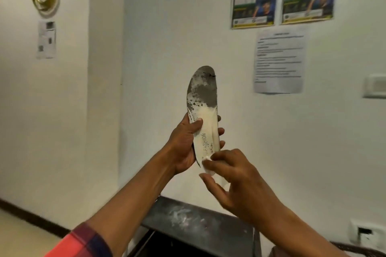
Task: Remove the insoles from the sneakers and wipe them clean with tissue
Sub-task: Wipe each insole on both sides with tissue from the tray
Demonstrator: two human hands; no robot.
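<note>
White insole [205,108] gripped by left hand [183,148], right hand [238,181] pinching tissue [209,170].

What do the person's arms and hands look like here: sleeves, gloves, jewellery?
Both hands are bare: no gloves, and no ring or watch shows on the left hand or the right hand. The left arm wears a checked sleeve in red-orange and dark blue, seen only at the frame's lower edge; the forearm is uncovered. No sleeve shows on the right arm.
</note>
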